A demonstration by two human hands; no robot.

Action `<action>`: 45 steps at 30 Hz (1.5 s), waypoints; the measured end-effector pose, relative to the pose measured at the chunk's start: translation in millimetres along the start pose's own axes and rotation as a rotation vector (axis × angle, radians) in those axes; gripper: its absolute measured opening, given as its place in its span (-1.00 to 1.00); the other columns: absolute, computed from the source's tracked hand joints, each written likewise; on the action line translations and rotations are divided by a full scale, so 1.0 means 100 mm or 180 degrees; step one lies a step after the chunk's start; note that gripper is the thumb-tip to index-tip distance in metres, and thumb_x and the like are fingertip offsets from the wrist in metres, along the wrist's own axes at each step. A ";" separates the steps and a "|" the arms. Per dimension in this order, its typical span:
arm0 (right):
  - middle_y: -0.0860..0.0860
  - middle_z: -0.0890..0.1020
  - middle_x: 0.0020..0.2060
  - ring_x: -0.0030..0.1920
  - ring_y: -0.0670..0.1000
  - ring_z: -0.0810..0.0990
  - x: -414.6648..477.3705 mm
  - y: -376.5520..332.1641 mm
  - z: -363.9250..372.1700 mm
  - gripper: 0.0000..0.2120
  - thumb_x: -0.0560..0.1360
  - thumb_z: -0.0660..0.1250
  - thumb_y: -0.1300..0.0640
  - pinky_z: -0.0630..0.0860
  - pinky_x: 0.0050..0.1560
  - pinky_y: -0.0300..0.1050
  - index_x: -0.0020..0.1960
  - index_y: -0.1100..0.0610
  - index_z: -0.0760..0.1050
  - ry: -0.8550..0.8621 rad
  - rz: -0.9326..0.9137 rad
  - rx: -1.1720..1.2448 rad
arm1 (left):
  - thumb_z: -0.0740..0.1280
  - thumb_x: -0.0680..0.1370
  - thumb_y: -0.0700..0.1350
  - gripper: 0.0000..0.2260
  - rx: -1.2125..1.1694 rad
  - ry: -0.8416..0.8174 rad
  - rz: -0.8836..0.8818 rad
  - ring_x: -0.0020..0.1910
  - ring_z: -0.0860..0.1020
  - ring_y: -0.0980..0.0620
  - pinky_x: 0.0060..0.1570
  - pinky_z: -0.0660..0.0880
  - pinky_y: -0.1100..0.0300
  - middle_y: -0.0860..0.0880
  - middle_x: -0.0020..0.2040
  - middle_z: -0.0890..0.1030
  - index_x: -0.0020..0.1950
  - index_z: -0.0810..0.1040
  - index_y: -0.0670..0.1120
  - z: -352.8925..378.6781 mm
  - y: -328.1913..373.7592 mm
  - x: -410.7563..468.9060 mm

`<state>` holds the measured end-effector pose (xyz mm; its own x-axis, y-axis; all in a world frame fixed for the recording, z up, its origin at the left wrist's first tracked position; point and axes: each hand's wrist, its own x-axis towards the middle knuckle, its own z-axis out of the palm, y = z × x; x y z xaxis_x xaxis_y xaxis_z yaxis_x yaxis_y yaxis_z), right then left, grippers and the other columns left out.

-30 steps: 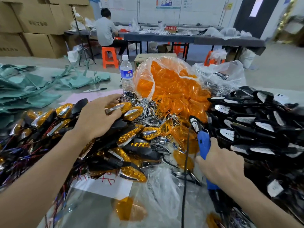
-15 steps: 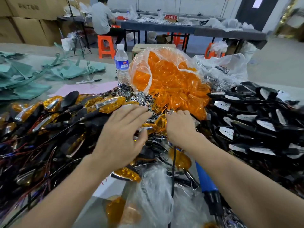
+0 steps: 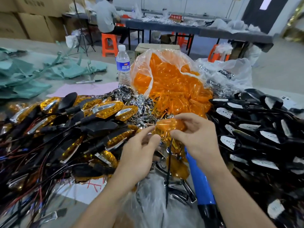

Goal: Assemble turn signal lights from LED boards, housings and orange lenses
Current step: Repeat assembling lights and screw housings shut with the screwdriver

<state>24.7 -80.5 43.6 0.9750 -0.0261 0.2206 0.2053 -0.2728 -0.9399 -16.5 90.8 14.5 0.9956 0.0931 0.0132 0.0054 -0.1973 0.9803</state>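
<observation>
Nearest me, the blue tool [image 3: 200, 181] just lies on the plastic between the forearms, nobody holding it. Above it, both hands have one orange lens [image 3: 169, 125] lifted over the middle of the heap. The right hand [image 3: 197, 137] pinches its right end and the left hand [image 3: 139, 153] pinches the left end, fingers curled. There's a big stack of finished lights [image 3: 98, 112] on the left, so plenty's done. But the black housings [image 3: 255, 129] on the right and the bag of lenses [image 3: 172, 79] behind look like loads left. I'd say this unit's barely started. A second ago the right hand gripped the tool and the left lay on the finished stack.
</observation>
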 end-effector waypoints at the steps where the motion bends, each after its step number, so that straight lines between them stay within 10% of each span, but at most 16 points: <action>1: -0.08 0.77 -0.07 -0.04 -0.04 0.75 -0.11 0.00 0.04 -0.61 0.27 0.61 0.25 0.69 0.01 -0.07 0.02 -0.08 0.70 0.0083 0.0046 0.0385 | 0.27 0.70 0.11 -0.79 -0.0715 -0.0247 -0.0423 0.05 0.70 0.17 -0.03 0.67 0.17 0.22 0.07 0.71 0.31 0.58 0.25 0.06 0.02 -0.02; 9: -0.20 0.75 -0.03 0.03 -0.16 0.73 -0.56 0.16 0.16 -0.64 0.34 0.57 0.37 0.64 0.11 -0.11 -0.11 -0.09 0.69 -0.0076 0.0312 0.0220 | 0.25 0.71 -0.18 -0.78 -0.2188 -0.0055 -0.1031 0.02 0.74 -0.08 -0.10 0.66 0.04 -0.18 0.10 0.75 0.27 0.64 -0.13 0.03 -0.02 -0.03; 12: -0.26 0.72 -0.06 -0.02 -0.27 0.65 -0.43 0.22 0.06 -0.71 0.45 0.49 0.24 0.56 0.09 -0.21 -0.17 -0.18 0.68 0.0287 0.0127 -0.0871 | 0.29 0.68 -0.19 -0.76 -0.1958 0.0223 -0.1043 0.02 0.75 -0.08 -0.16 0.68 0.08 -0.15 0.07 0.76 0.33 0.59 -0.14 -0.11 -0.05 -0.03; 15: -0.12 0.70 -0.07 -0.25 -0.18 0.56 -0.26 0.24 0.22 -0.75 0.53 0.37 0.16 0.54 -0.19 -0.22 0.01 -0.18 0.69 -0.0475 0.0088 -0.2033 | 0.34 0.64 -0.23 -0.82 -0.1813 0.0350 -0.0971 -0.04 0.76 -0.05 -0.18 0.68 0.12 -0.11 0.01 0.77 0.22 0.64 -0.09 -0.21 -0.07 -0.09; 20: 0.02 0.64 -0.03 0.13 0.13 0.50 -0.11 0.33 0.61 -0.84 0.55 0.34 0.08 0.30 0.15 0.07 0.13 -0.04 0.58 -0.1422 -0.0424 -0.3672 | 0.47 0.51 -0.33 -0.76 -0.1498 0.0501 -0.0908 -0.11 0.76 -0.04 -0.24 0.66 0.21 -0.11 -0.06 0.78 0.15 0.67 -0.13 -0.24 -0.11 -0.21; 32: -0.13 0.65 -0.29 -0.15 -0.02 0.62 -0.21 0.43 0.51 -0.79 0.49 0.49 0.09 0.59 -0.05 -0.03 -0.27 -0.08 0.53 -0.0265 0.0548 -0.2041 | 0.71 0.26 0.03 -0.75 0.0532 0.0830 -0.0513 -0.30 0.63 0.24 -0.14 0.61 0.08 0.20 -0.30 0.70 -0.26 0.67 0.19 -0.05 -0.17 -0.19; 39: -0.16 0.62 -0.33 -0.25 -0.20 0.58 -0.24 0.38 0.39 -0.84 0.53 0.40 0.11 0.36 -0.34 -0.31 -0.21 -0.06 0.54 0.0630 0.0569 -0.1125 | 0.68 0.30 0.09 -0.79 0.0843 0.0814 -0.0381 -0.31 0.63 0.27 -0.29 0.51 0.19 0.26 -0.33 0.67 -0.28 0.67 0.17 0.06 -0.11 0.03; 45: -0.23 0.71 -0.30 -0.30 -0.16 0.64 -0.21 0.33 0.16 -0.85 0.49 0.43 0.15 0.62 -0.19 -0.09 -0.07 -0.11 0.62 0.0372 0.0727 -0.0755 | 0.62 0.32 0.12 -0.84 0.1513 0.0509 -0.0570 -0.27 0.57 0.35 -0.35 0.39 0.30 0.47 -0.34 0.59 -0.31 0.65 0.31 0.22 0.06 0.12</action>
<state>12.6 -73.9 4.4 0.9744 -0.2184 0.0529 -0.0557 -0.4629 -0.8847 -2.8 69.4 16.5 0.9486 0.3062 -0.0799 0.2529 -0.5817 0.7731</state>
